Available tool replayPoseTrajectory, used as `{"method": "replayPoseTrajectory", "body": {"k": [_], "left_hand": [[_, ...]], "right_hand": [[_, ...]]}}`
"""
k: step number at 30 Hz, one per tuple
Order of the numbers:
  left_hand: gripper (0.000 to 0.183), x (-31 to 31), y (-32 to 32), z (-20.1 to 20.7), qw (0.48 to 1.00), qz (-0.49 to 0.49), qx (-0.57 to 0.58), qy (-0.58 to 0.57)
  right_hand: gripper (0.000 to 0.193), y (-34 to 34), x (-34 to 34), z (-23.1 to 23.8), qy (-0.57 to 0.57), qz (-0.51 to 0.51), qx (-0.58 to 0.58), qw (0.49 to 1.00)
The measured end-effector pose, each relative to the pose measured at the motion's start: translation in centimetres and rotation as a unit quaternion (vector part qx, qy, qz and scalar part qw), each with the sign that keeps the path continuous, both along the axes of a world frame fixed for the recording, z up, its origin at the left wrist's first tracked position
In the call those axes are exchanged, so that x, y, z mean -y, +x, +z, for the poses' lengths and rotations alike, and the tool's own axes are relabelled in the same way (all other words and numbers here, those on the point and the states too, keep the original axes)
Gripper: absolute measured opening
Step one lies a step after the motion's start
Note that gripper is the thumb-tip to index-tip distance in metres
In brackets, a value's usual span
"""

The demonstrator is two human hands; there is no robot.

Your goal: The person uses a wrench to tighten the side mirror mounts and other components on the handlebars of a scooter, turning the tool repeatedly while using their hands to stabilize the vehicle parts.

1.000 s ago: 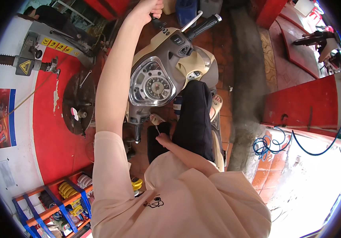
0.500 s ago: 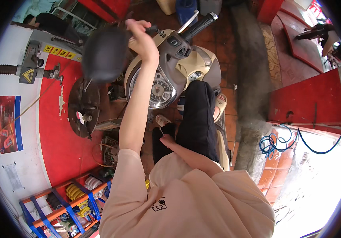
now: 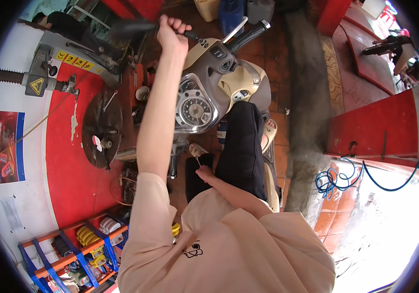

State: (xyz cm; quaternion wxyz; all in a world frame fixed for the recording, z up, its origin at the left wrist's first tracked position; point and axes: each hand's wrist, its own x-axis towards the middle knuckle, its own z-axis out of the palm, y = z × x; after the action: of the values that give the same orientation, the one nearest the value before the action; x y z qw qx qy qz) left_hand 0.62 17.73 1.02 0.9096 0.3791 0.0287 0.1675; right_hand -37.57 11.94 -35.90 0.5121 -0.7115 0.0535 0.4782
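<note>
With my left arm stretched out, my left hand (image 3: 173, 33) is closed around the black stem of a scooter mirror (image 3: 139, 27). The mirror head is smeared by motion and seen nearly edge-on, left of my fist. To the right of the fist the stem runs to the handlebar area of a beige scooter (image 3: 242, 80). Its round speedometer (image 3: 196, 111) faces up, right of my forearm. Down by my lap, my right hand (image 3: 204, 173) is closed on a thin metal tool (image 3: 198, 159), whose kind is too small to tell.
A tire changer's round turntable (image 3: 95, 139) stands at left, a wrench (image 3: 110, 100) lying on it. Below is a blue-and-orange parts rack (image 3: 75, 251). Plastic jugs (image 3: 230, 14) stand at the far end. A coiled blue hose (image 3: 334, 183) hangs by a red panel (image 3: 375, 124) at right.
The mirror head has swung from broad-side over the turntable to nearly edge-on, farther away. My left hand has moved slightly farther off, still around the stem. The right hand stays in place.
</note>
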Motion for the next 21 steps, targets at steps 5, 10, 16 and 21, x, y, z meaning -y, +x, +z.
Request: {"method": "replayPoseTrajectory", "body": {"k": [5, 10, 16, 21], "left_hand": [[0.038, 6.2, -5.1, -1.6, 0.879, 0.324, 0.108, 0.334], [0.039, 4.6, -1.5, 0.9, 0.817, 0.151, 0.076, 0.552], [0.025, 0.6, 2.9, 1.3, 0.987, -0.007, -0.15, 0.062], [0.028, 3.8, -2.6, -1.7, 0.972, 0.221, 0.07, 0.048]], "right_hand": [[0.024, -0.6, -0.4, -1.7, 0.0, 0.028, -0.001, 1.0], [0.024, -0.6, 0.1, -2.2, 0.011, 0.02, 0.001, 1.0], [0.026, -0.2, 0.0, -0.2, 0.012, 0.032, -0.009, 0.999], [0.028, 0.1, 0.3, -0.1, -0.001, 0.011, -0.016, 1.0]]}}
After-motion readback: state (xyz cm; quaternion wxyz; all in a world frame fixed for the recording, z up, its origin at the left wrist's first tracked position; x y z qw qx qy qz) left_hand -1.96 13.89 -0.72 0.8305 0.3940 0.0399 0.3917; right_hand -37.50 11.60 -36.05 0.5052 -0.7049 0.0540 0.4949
